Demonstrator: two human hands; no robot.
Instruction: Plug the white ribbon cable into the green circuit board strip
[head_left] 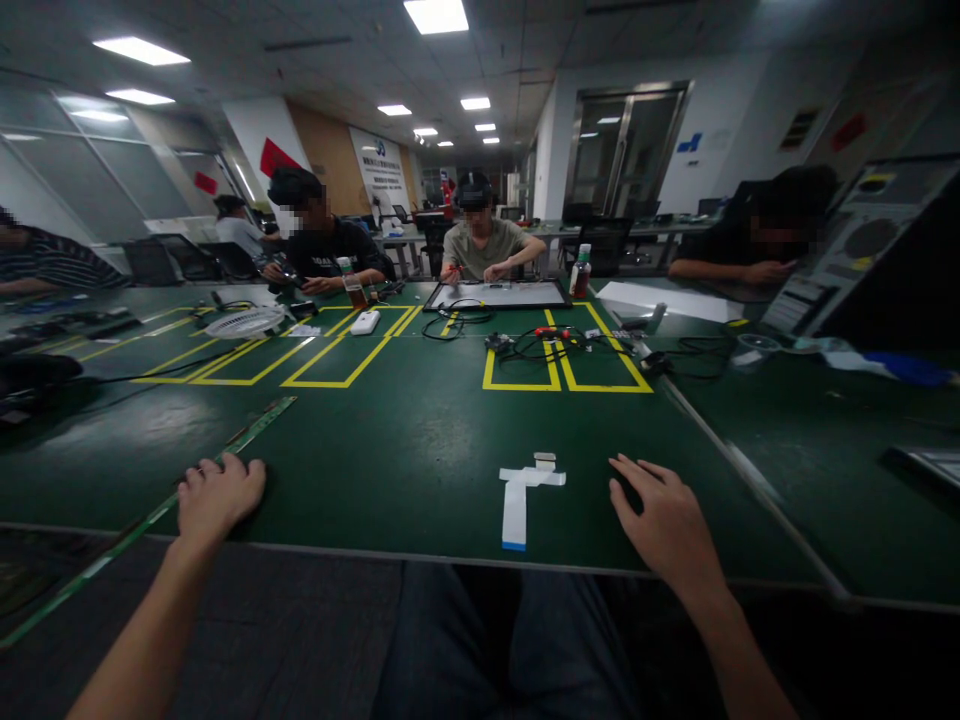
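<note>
My left hand [219,495] is at the table's near left edge, its fingers curled over a long, narrow green circuit board [259,425]. The strip runs diagonally under the hand and sticks out past the edge; the exact contact is partly hidden. My right hand [664,515] rests on the green table with its fingers apart and nothing in it. Between the hands, closer to the right one, lies a white flat ribbon cable [515,510] with a blue end. Its crosswise arm and a small connector [545,458] lie at the far end.
Yellow tape outlines [521,386] mark the green tabletop [375,450]. Farther back are tangled cables with a red-handled tool [551,333], a white box [365,322], a fan-like round grille [244,320], bottles [580,272] and a flat panel [525,295]. Several people sit around; a computer case [855,245] stands right.
</note>
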